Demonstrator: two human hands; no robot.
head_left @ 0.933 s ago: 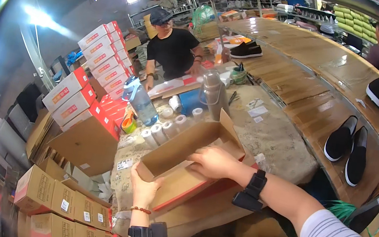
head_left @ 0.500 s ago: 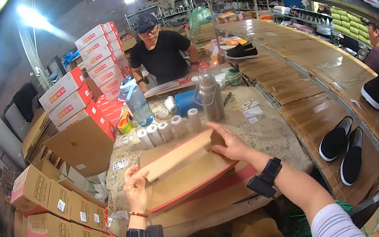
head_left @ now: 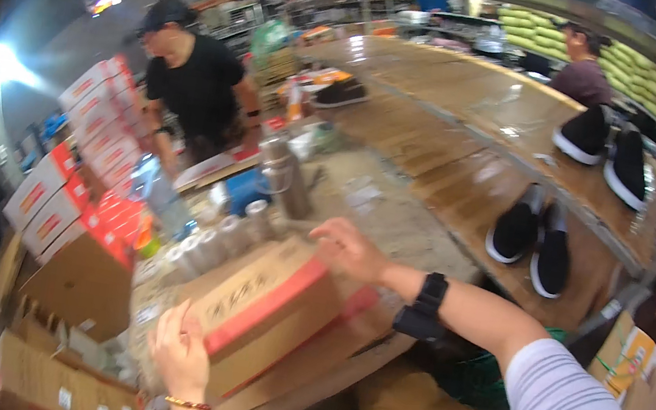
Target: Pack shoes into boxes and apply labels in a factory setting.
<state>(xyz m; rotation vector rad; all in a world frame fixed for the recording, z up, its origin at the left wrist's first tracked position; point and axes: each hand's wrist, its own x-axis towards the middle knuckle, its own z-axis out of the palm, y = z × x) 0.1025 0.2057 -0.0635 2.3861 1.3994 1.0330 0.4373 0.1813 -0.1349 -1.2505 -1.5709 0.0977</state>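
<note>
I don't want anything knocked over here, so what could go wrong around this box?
The cardboard box is close to the white rolls, so a shove that way might knock into them. The metal flask stands beyond the right hand, so an outward swing could tip it.

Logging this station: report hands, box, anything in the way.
Left hand at left end of cardboard box; right hand by its far-right corner. Pale rolls just beyond it.

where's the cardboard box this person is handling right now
In the head view, the box sits below and left of centre, between the left hand and the right hand, on the wearer's side of the pale rolls.
</note>
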